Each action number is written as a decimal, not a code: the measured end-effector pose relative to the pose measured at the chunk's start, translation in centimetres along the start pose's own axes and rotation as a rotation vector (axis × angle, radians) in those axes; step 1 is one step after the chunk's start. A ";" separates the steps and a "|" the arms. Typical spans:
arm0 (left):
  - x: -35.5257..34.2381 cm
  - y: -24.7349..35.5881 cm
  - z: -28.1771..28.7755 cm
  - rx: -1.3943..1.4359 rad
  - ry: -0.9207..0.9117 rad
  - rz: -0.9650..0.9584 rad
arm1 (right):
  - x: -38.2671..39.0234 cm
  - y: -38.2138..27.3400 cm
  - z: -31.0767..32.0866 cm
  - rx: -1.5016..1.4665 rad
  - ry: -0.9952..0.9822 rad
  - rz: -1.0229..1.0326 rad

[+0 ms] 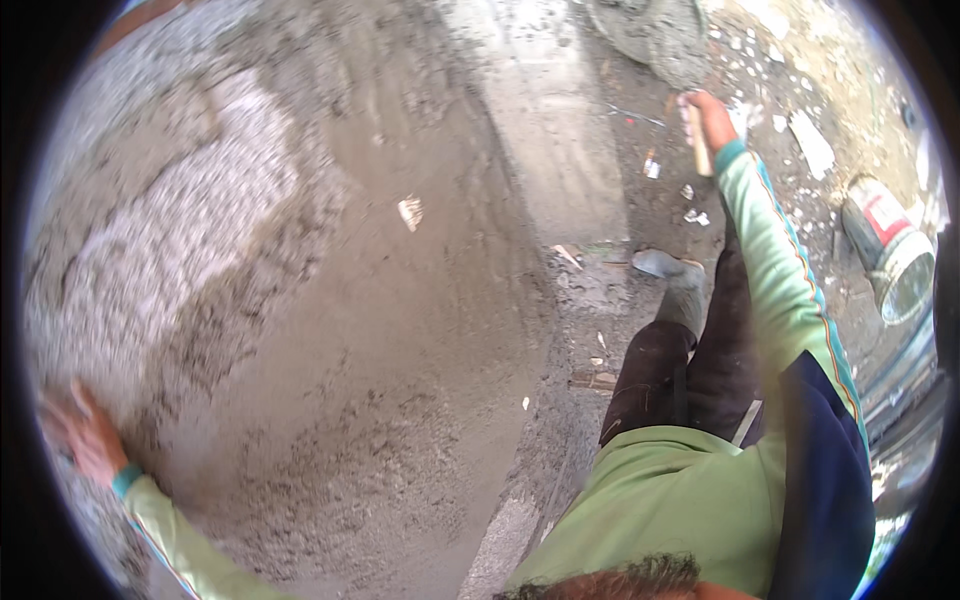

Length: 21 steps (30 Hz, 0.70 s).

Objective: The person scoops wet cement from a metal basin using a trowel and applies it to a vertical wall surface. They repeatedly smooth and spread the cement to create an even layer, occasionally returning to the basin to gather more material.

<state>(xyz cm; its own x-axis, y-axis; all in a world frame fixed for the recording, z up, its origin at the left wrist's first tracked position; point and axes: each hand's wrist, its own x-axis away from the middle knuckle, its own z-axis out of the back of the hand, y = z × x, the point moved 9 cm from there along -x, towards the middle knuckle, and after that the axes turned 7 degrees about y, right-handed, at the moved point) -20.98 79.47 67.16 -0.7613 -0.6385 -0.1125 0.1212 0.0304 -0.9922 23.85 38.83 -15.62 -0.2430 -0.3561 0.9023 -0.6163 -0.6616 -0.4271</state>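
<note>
Wet grey mortar covers a broad surface (400, 300) on my left, smooth in the middle and coarse lower down. My left hand (88, 435) is against the rough part at its far left edge, fingers spread and a little blurred, holding nothing. At the upper right, my right hand (714, 120) is closed round the pale wooden handle (700, 150) of a tool whose working end I cannot make out. Just beyond that hand sits a round pan (600, 22) with grey mortar (668, 40) in it.
A paler rough patch (210, 190) interrupts the mortar coat. A pale smooth strip (560, 150) runs along its right side. A mortar-stained bucket (890, 250) lies tipped at the right. Pale scraps (810, 145) litter the ground near my boot (680, 290).
</note>
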 end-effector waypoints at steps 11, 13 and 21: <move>-0.1 2.0 3.7 -0.498 -0.329 0.073 | 25.0 -5.6 -26.0 -0.549 0.520 0.831; -1.3 2.5 4.2 -0.418 -0.243 0.072 | 26.5 -6.1 -35.2 -0.262 0.294 0.514; 1.0 2.1 3.0 -0.580 -0.414 0.017 | 36.7 2.7 -37.4 0.183 -0.596 0.331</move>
<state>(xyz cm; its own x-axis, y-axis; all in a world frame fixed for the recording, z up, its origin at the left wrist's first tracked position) -19.56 76.60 65.09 -0.4442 -0.8704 -0.2122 -0.3156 0.3738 -0.8722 -14.76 48.68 18.57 0.0878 -0.8239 0.5599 -0.4323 -0.5379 -0.7237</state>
